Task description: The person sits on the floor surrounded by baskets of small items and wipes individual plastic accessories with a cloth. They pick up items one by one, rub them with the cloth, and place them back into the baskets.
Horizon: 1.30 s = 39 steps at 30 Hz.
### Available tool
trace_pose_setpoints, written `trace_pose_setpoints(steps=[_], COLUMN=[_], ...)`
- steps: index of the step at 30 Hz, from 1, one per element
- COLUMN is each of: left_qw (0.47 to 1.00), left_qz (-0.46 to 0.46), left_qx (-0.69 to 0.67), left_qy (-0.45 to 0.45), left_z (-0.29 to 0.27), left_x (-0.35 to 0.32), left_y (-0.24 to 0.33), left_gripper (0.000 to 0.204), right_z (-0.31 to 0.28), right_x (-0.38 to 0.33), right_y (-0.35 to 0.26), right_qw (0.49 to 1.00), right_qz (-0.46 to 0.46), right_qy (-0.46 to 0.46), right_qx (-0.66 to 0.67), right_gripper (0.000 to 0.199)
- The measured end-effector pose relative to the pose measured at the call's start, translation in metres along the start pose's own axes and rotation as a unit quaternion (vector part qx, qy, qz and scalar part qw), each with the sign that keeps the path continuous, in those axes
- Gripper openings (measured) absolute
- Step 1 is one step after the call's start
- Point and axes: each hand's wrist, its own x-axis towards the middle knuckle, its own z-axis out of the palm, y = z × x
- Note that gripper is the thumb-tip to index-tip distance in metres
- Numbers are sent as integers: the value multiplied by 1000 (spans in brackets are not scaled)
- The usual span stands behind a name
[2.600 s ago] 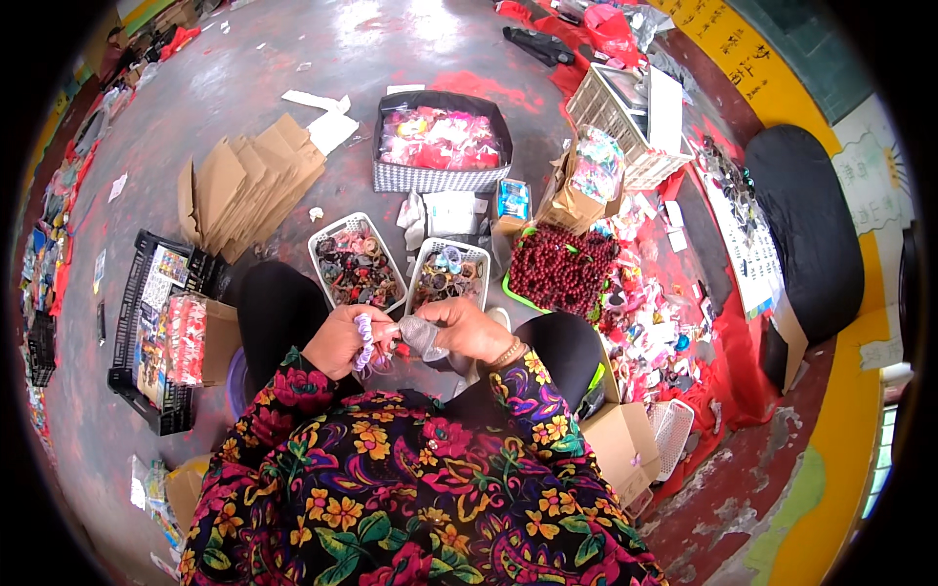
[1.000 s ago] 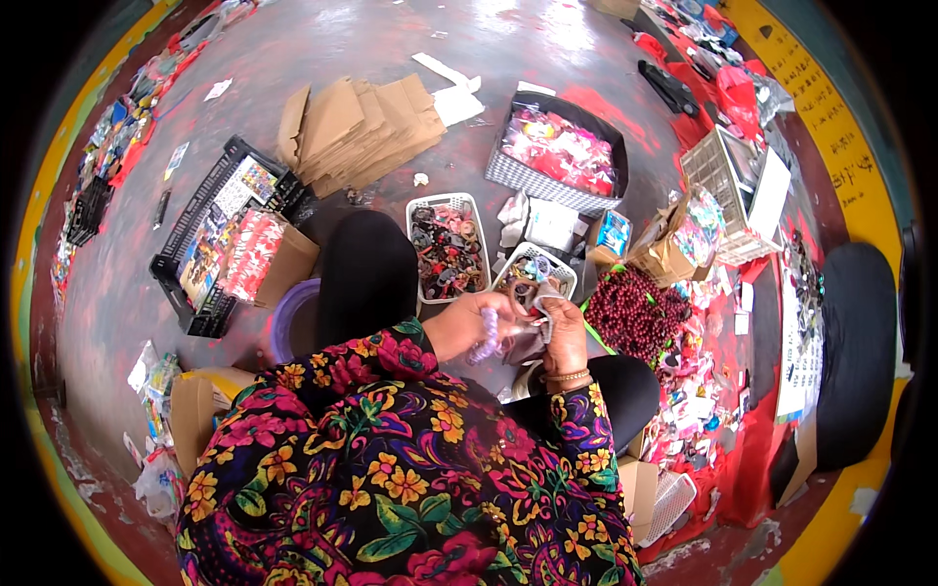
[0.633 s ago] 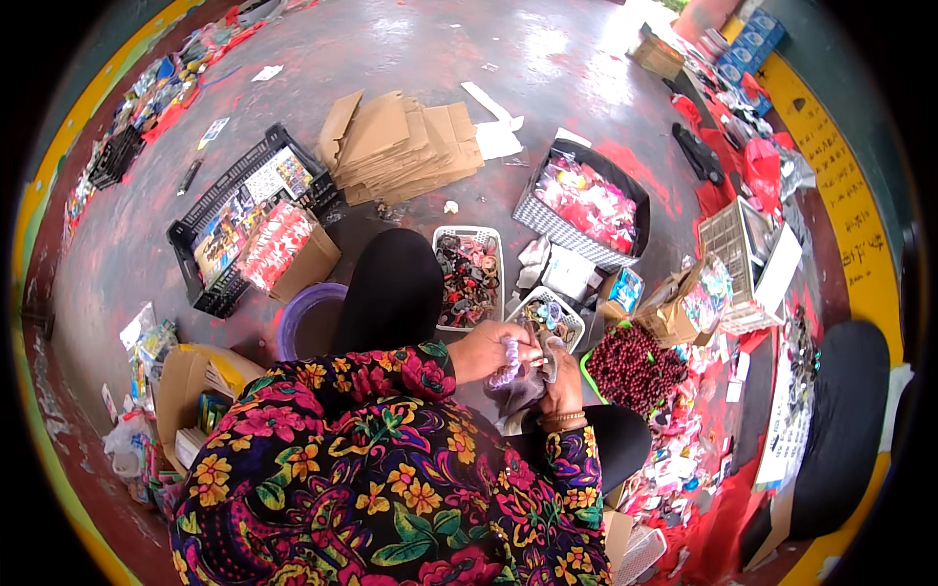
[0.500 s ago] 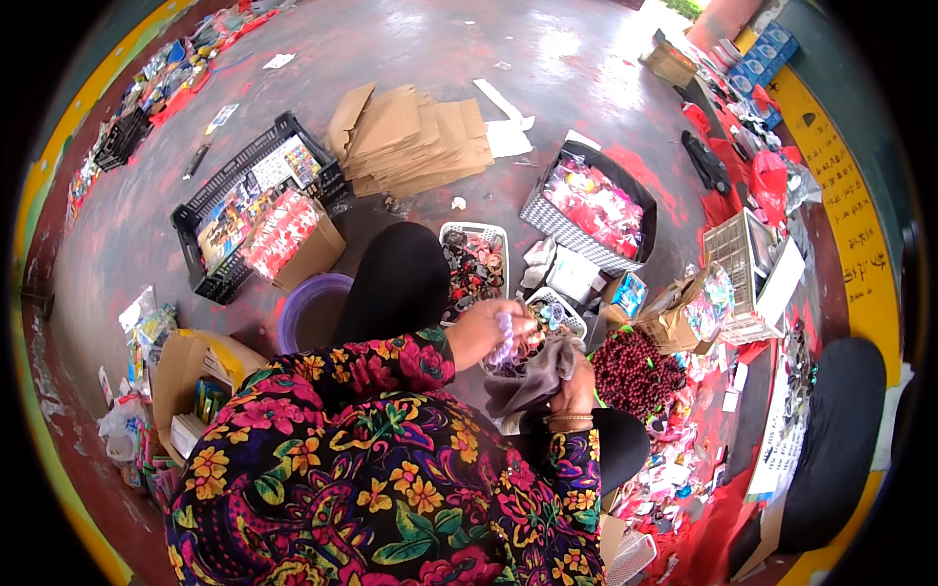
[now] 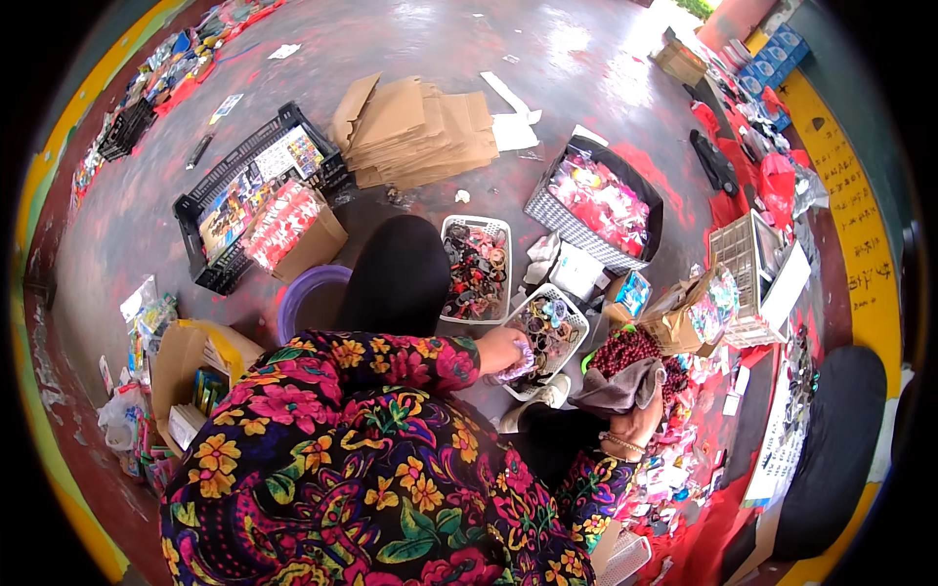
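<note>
My left hand (image 5: 500,351) is closed round a bunched lilac band (image 5: 520,363); its exact kind is unclear. That hand is at the near left edge of a white basket (image 5: 577,339) full of small round bands and accessories. In my right hand (image 5: 640,420) is a grey cloth (image 5: 616,390), gripped at its right side. The cloth hangs over part of a pile of dark red beads (image 5: 625,349). Just beyond my left hand stands a second white basket (image 5: 476,318) with red, black and pink hair accessories.
Flattened cardboard (image 5: 415,137) lies ahead. A black crate (image 5: 217,273) and purple basin (image 5: 305,298) are at left. A patterned bin (image 5: 576,231) of pink packets stands ahead right. Small goods on red cloth (image 5: 718,523) spread along the right, near a beige crate (image 5: 747,311).
My right hand has carried the grey cloth rightward, away from the basket and over the red beads. My left hand has shifted slightly right and nearer me with the lilac band.
</note>
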Motion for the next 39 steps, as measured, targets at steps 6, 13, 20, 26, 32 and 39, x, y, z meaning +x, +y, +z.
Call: trace_pose_setpoints(steps=[6, 13, 20, 26, 32, 39], left_qw=[968, 991, 912, 907, 966, 972], left_qz=[-4, -75, -234, -231, -100, 111], left_qx=[238, -1, -326, -341, -237, 149], left_qy=[79, -113, -81, -87, 11, 141], left_z=[16, 2, 8, 3, 14, 20], left_x=[43, 89, 23, 0, -27, 1], left_y=[-13, -128, -10, 42, 86, 16], left_gripper=[24, 9, 5, 19, 20, 13], right_z=[7, 7, 13, 18, 39, 45], right_x=[2, 3, -8, -12, -16, -13], right_y=[1, 5, 9, 20, 49, 108], right_qw=[999, 999, 987, 939, 876, 908], right_qz=[-16, -8, -7, 20, 26, -63], right_qy=[12, 9, -144, -280, -309, -198], right_qx=[-39, -47, -70, -196, -370, -363], right_gripper=[27, 31, 35, 39, 43, 32])
